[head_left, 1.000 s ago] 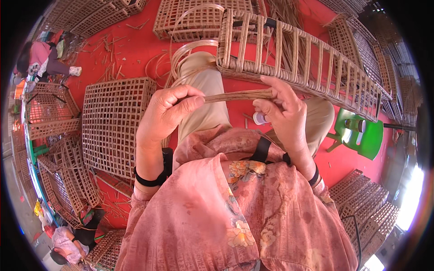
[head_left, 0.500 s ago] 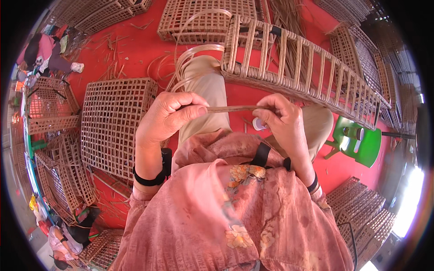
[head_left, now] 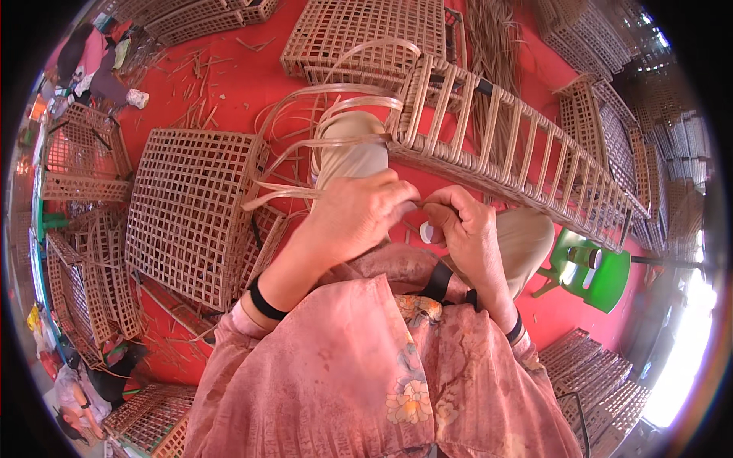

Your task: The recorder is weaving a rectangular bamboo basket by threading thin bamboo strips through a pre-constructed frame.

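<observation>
My left hand (head_left: pixel 366 210) and my right hand (head_left: pixel 462 229) meet above my lap, both with fingers closed in a pinch. Between the fingertips a short bit of brown cane strip (head_left: pixel 418 204) shows; the hands hide the rest. A small white round thing (head_left: pixel 429 232) shows beside my right fingers; I cannot tell what it is. Just beyond the hands, a long half-woven rattan frame (head_left: pixel 527 145) with open slats lies across my legs, its near left end by my knee. Long loose cane strips (head_left: pixel 294 143) curl from that end over my knee and past my left wrist.
A woven lattice basket (head_left: pixel 191 214) stands at my left, another lattice basket (head_left: pixel 363 34) ahead. A green stool (head_left: pixel 592 267) with a jar (head_left: pixel 584 257) on it is at right. Stacked baskets (head_left: pixel 595 374) sit lower right. Scraps litter the red floor (head_left: pixel 217 65). Other people work at far left.
My left hand has moved right and lower, up to my right hand, so the strip stretched between them is now mostly hidden. The view has shifted slightly.
</observation>
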Action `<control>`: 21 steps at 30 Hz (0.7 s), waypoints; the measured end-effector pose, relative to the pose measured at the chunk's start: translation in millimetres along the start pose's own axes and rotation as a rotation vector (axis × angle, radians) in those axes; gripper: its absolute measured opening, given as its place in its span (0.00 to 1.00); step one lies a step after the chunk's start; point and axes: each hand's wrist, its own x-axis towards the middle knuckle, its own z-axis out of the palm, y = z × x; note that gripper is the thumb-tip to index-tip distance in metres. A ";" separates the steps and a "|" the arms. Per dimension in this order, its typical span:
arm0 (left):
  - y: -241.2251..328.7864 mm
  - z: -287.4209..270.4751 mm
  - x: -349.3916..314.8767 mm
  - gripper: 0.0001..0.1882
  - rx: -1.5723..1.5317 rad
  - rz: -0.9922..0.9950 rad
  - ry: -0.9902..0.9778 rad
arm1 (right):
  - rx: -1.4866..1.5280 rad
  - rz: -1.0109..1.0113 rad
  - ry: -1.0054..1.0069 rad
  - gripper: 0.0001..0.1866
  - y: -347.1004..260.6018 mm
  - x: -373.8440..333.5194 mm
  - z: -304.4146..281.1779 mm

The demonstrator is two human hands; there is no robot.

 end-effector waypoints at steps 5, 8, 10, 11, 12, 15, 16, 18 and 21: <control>1.6 2.7 2.3 0.06 -0.058 -0.025 0.026 | 0.058 0.069 -0.022 0.05 -7.6 1.0 0.2; -2.5 1.0 -0.2 0.06 -0.096 0.020 0.055 | -0.014 0.007 -0.058 0.05 -2.6 0.4 0.0; -4.6 2.3 -2.9 0.06 -0.116 0.009 0.081 | -0.035 0.007 -0.071 0.04 -4.6 0.8 1.3; -6.1 2.4 -4.2 0.06 -0.129 0.005 0.092 | -0.042 0.007 -0.071 0.04 -5.0 3.4 2.4; -6.0 4.5 -6.1 0.06 -0.146 -0.016 0.109 | -0.060 0.017 -0.095 0.04 -2.9 4.6 2.1; -15.9 12.2 -9.0 0.07 -0.213 -0.063 0.089 | -0.147 -0.027 -0.080 0.05 4.7 6.8 4.9; -17.7 11.9 -10.4 0.07 -0.228 -0.049 0.100 | -0.167 -0.058 -0.074 0.06 2.9 8.7 6.3; -20.3 10.2 -12.6 0.07 -0.268 -0.047 0.125 | -0.210 -0.077 -0.085 0.06 -0.2 10.8 8.8; -32.1 5.4 -15.1 0.07 -0.323 -0.048 0.127 | -0.192 -0.037 -0.098 0.06 0.5 19.0 15.1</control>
